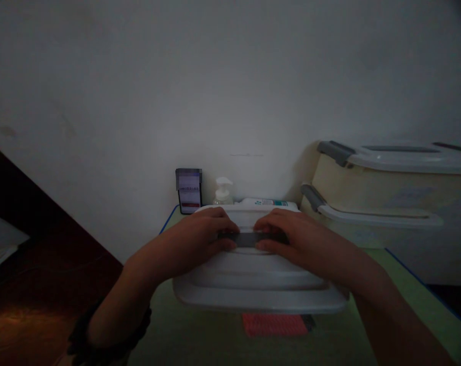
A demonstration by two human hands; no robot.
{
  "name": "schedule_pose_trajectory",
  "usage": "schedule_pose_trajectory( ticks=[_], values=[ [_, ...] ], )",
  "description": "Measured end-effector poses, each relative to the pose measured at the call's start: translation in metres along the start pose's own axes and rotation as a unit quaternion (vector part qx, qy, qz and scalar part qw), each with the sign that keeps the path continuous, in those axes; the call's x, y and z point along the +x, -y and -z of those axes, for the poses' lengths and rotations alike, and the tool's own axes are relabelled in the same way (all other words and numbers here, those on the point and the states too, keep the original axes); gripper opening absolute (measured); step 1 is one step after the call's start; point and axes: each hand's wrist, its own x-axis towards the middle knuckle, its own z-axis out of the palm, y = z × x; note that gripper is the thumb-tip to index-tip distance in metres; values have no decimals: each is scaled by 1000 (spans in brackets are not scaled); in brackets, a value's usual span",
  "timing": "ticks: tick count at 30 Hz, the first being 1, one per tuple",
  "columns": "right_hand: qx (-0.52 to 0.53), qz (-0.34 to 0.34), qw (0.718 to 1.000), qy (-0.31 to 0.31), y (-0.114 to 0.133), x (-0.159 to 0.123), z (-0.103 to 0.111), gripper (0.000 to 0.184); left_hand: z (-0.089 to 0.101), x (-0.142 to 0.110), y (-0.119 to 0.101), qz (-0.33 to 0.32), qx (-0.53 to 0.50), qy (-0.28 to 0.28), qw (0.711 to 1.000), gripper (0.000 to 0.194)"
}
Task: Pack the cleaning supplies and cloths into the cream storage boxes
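A white plastic storage-box lid (258,295) with raised, stepped edges is in front of me, above or on the green tabletop. A dark grey handle (246,240) runs across its middle. My left hand (211,231) is closed on the left end of this handle, thumb on the near side and fingers on the far side. Gripping the right end the same way is my right hand (281,231). A short stretch of handle shows between the two hands. Whatever lies under the lid is hidden.
Behind the lid stand a phone (190,192), a pump bottle (223,190) and a white package (270,202), near the wall. Stacked storage boxes (371,188) with grey latches are at the right. A red patterned item (275,324) lies on the green tabletop (200,340) near me.
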Motion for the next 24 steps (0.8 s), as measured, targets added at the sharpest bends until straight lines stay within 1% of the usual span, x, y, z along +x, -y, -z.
schedule_pose_trajectory(
  ticks=[2, 5, 7, 9, 10, 12, 13, 14, 16, 18, 20, 22, 24],
  values=[
    [1, -10, 1000, -5, 1, 2, -2, 20, 0, 1, -2, 9, -11, 1, 1000, 19],
    [-6, -14, 1000, -7, 3, 5, -4, 28, 0, 3, -1, 11, -23, 1, 1000, 20],
    [-9, -13, 1000, -4, 3, 6, -5, 32, -1, 2, 4, 8, -22, 1, 1000, 21],
    [-10, -14, 1000, -6, 3, 8, -6, 34, -1, 0, 13, 15, -4, -14, 1000, 29],
    [-8, -16, 1000, -11, 3, 9, -6, 35, -1, -2, 19, 29, 13, -27, 999, 35],
    [4, -21, 1000, -16, 0, 11, -5, 34, 2, -8, 31, 80, 55, -68, 993, 46],
    [15, -26, 999, -16, -2, 12, -4, 33, 4, -11, 36, 116, 66, -77, 988, 48],
    [29, -34, 999, -14, -4, 13, -3, 31, 6, -13, 40, 148, 52, -70, 985, 52],
    [60, -49, 997, -6, -9, 15, -2, 28, 9, -16, 45, 208, -14, -30, 978, 59],
    [85, -54, 995, 0, -13, 16, 0, 25, 10, -15, 48, 233, -114, 0, 966, 61],
    [101, -52, 994, 3, -17, 17, 1, 24, 5, -10, 52, 222, -234, -6, 947, 53],
    [104, -52, 993, 3, -22, 17, 1, 24, -5, -4, 58, 200, -358, -27, 912, 42],
    [80, -53, 995, -8, -28, 15, 2, 28, -16, 3, 63, 192, -396, -38, 897, 39]
  ],
)
